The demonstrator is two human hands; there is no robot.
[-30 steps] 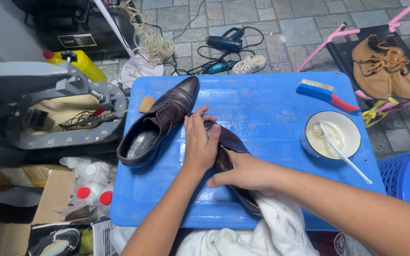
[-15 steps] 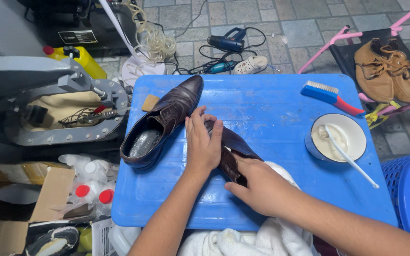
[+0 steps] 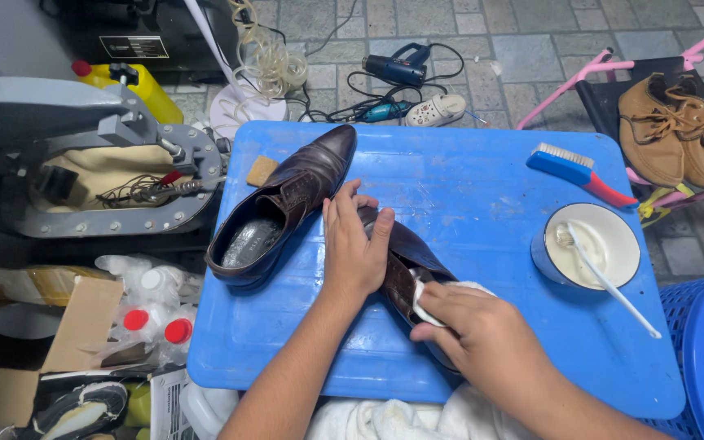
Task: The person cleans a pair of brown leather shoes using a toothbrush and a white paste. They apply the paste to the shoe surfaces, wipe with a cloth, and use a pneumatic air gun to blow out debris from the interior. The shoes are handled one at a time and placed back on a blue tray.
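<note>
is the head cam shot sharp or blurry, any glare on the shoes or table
Head view: mostly sharp, hands barely blurred; soft even light, faint shadows; dull sheen on the brown shoe by the left hand and wet glints on the blue table; right hand presses a white cloth; frame edges bow slightly.

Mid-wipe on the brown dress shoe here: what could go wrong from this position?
1. The left hand pins only the toe of the dark brown shoe, which lies on its side near the front edge of the blue table; a hard stroke might slide it off.
2. The right hand presses the white cloth close to the second brown shoe, so a wide stroke may bump it.
3. The toothbrush overhangs the white bowl; an elbow could tip it.
</note>
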